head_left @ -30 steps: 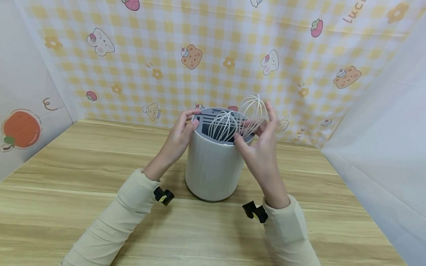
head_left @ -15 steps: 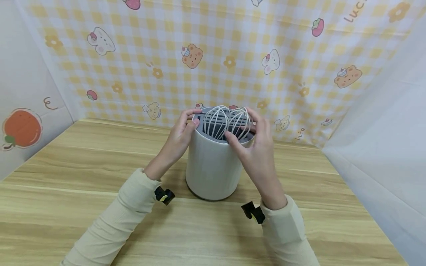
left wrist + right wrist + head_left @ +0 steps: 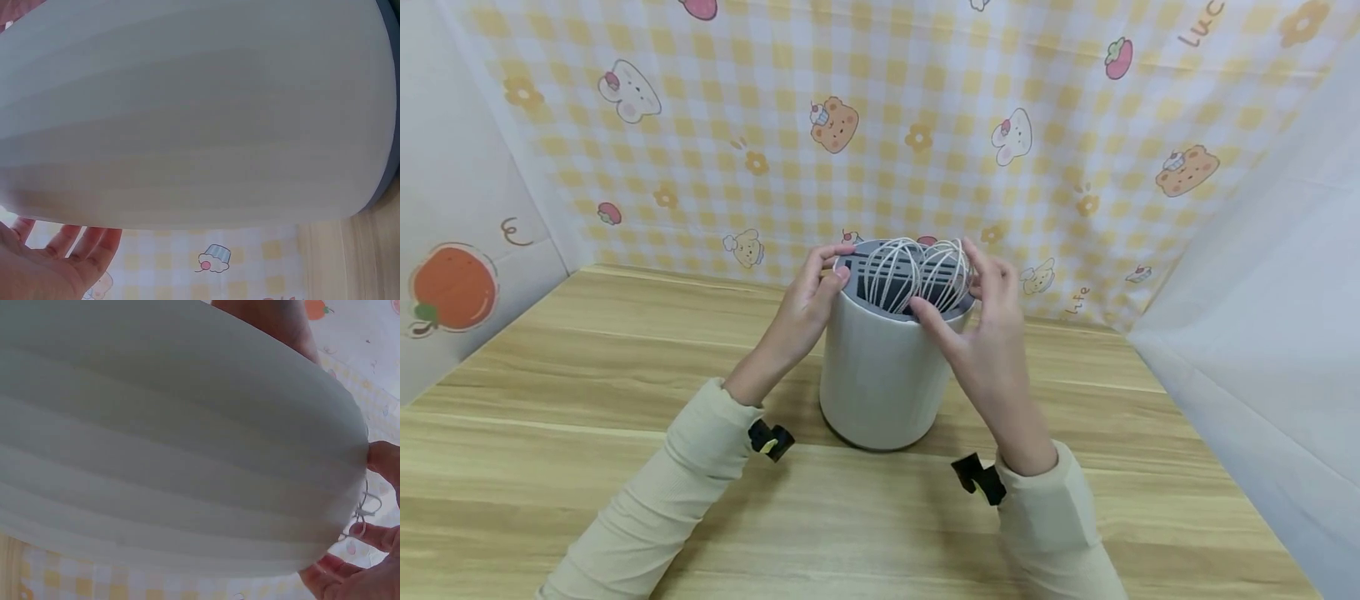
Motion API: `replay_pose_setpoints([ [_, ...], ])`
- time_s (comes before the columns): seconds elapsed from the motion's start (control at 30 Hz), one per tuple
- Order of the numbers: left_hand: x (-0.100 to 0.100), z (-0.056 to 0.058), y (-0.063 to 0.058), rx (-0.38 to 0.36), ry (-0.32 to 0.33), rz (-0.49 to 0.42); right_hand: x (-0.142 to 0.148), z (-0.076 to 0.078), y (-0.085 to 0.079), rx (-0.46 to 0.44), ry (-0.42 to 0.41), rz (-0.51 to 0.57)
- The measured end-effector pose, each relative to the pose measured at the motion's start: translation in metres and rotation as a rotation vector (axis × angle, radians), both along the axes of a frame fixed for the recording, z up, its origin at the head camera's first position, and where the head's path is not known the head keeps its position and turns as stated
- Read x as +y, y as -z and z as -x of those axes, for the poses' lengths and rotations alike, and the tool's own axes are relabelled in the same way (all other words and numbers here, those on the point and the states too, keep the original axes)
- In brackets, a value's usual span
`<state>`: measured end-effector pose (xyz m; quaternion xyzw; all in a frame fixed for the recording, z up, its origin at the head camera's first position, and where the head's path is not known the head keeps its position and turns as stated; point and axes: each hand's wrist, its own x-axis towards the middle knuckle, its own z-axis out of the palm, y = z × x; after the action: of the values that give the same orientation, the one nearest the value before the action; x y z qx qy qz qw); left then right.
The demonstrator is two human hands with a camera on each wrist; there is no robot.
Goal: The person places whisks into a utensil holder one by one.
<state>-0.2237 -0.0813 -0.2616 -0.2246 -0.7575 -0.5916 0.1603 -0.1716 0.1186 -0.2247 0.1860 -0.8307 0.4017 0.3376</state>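
A pale cream round utensil holder (image 3: 883, 383) stands upright, topped by a grey slotted insert (image 3: 853, 285). Two whitish wire whisks lean close together in its open compartment, the left whisk (image 3: 892, 265) beside the right whisk (image 3: 942, 277); their lower parts are hidden inside. My left hand (image 3: 808, 304) grips the holder's upper left rim, thumb on the edge. In the left wrist view, the fingers (image 3: 94, 256) lie along its side. Loosely spread around the right whisk, my right hand (image 3: 992, 333) has its thumb near the front rim. A fingertip (image 3: 357, 529) meets the whisk wires in the right wrist view.
The holder stands on a wood-grain table (image 3: 700, 517). Behind it hangs a yellow checked curtain (image 3: 880, 192) with cartoon prints. White side panels (image 3: 1247, 333) flank the table. Black wrist cameras (image 3: 979, 479) sit by both cuffs.
The right whisk has gone down into the holder beside the left one. My right hand lowered with it, then its fingers loosened and shifted slightly right. My left hand stays on the rim.
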Motion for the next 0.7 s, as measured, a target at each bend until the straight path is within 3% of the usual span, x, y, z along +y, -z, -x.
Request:
replay_pose_setpoints([
  [0.17,0.0,0.0,0.0,-0.014,-0.004,0.017,0.015,-0.001,-0.003,-0.018,-0.036,-0.002],
  [0.37,-0.001,-0.001,-0.002,-0.019,-0.003,0.037,0.036,-0.003,-0.012,-0.129,-0.076,-0.028],
  [0.7,-0.008,-0.001,-0.005,-0.037,0.031,0.092,0.067,-0.001,-0.017,-0.307,-0.082,-0.188],
])
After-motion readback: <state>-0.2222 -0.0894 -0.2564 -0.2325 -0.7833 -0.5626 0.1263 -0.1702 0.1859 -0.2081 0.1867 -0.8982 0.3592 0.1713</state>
